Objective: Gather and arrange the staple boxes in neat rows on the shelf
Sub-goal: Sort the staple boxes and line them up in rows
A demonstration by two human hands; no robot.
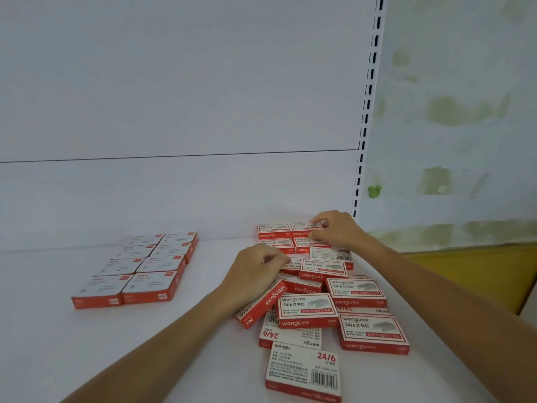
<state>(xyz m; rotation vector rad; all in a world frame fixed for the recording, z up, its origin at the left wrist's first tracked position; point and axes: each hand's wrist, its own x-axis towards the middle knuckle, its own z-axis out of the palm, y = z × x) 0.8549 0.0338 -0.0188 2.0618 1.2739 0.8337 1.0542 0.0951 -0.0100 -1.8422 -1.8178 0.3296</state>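
Note:
Several red-and-white staple boxes lie in a loose pile [325,309] on the white shelf [174,344], right of centre. Behind the pile, a few boxes [279,234] stand squared up in two short rows against the back panel. My right hand [337,229] pinches the rightmost box of the back row between thumb and fingers. My left hand [255,274] has its fingers curled over a box at the pile's left edge, with a tilted box [263,305] under its wrist. On the shelf's left stands a tidy block of other red-and-white boxes [139,269] in two columns.
The white back panel [174,112] rises behind the shelf. A slotted upright [367,106] marks the shelf's right end, with a stained wall [465,112] and a yellow surface [479,269] beyond it. Bare shelf lies between the two box groups.

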